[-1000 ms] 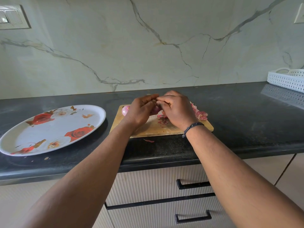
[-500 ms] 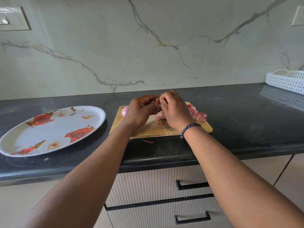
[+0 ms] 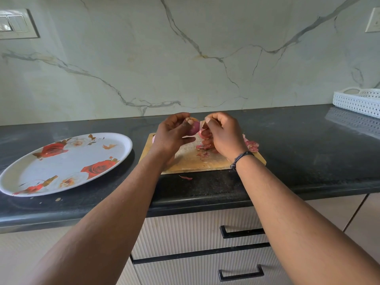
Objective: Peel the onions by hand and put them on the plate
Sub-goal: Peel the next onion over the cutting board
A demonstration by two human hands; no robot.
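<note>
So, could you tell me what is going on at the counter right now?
A person is peeling an onion by hand above a wooden cutting board. The left hand grips the onion while the right hand pinches a strip of peel that is coming away from it. Loose peel scraps lie on the board. The flowered plate sits to the left on the dark counter, with no onion on it yet.
</note>
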